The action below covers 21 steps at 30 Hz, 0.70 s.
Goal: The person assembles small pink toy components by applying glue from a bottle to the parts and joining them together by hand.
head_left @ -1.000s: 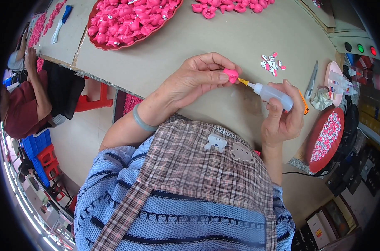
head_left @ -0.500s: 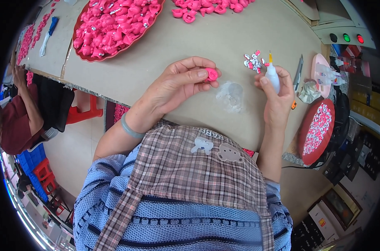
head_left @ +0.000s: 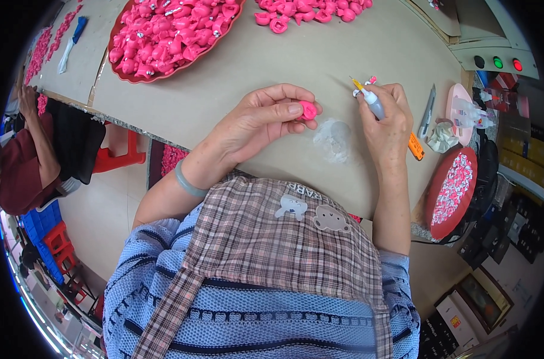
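Between the thumb and fingers of my left hand (head_left: 266, 116) is a small pink molded piece (head_left: 308, 110), its hollow side facing up. My right hand (head_left: 388, 122) grips a white glue bottle (head_left: 373, 105) with a yellow tip and fine needle, tilted toward the upper left. The bottle and the piece are apart. Just past the right hand, a few small pink-and-white parts (head_left: 372, 79) show; the hand hides the rest of that pile. A whitish dried patch (head_left: 333, 140) marks the table between my hands.
A red tray (head_left: 119, 72) heaped with pink pieces stands far left, with more pink pieces (head_left: 311, 11) beyond. At right lie an orange-handled cutter (head_left: 415, 147), a pink dish with bottles (head_left: 453, 99), crumpled paper (head_left: 442, 136) and a red tray of small parts (head_left: 430, 221). A person (head_left: 29, 158) sits left.
My right hand has turned the glue bottle from nearly upright to tilted leftward and now covers most of the small-parts pile. The left hand keeps the pink piece, nearly still.
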### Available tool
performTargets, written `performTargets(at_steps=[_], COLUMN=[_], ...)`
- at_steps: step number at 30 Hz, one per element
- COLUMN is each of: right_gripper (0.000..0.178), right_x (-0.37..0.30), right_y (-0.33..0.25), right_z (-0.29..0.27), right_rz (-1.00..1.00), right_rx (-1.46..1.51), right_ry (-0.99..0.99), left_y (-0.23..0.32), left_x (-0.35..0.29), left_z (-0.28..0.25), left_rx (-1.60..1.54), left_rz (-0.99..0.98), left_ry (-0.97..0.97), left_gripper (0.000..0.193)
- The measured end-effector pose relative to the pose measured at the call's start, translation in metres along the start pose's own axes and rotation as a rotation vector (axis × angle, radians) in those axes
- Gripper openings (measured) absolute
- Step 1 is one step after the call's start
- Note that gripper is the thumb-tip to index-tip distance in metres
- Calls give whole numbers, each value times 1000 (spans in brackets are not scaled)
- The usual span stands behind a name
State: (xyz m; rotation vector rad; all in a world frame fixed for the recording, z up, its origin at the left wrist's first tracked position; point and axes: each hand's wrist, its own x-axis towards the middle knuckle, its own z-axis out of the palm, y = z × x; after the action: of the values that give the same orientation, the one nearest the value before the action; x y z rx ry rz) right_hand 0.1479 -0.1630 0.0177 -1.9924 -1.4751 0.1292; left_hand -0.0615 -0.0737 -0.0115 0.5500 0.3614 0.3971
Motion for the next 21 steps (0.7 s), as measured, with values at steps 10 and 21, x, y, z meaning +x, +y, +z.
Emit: performTargets(at_steps=[10,21], right_gripper=[17,16], right_x=[0,-3], right_y=[2,-10], right_z=[3,7], right_rz=[-64,-19], right_rx=[-6,6], right_ry=[-98,-121], left_y=[1,5], left_x=[-1,-10], left_z=[0,-4], left_rx=[10,-17], left_rz=[-3,11], left_ry=[-22,-15], left_gripper=[25,29])
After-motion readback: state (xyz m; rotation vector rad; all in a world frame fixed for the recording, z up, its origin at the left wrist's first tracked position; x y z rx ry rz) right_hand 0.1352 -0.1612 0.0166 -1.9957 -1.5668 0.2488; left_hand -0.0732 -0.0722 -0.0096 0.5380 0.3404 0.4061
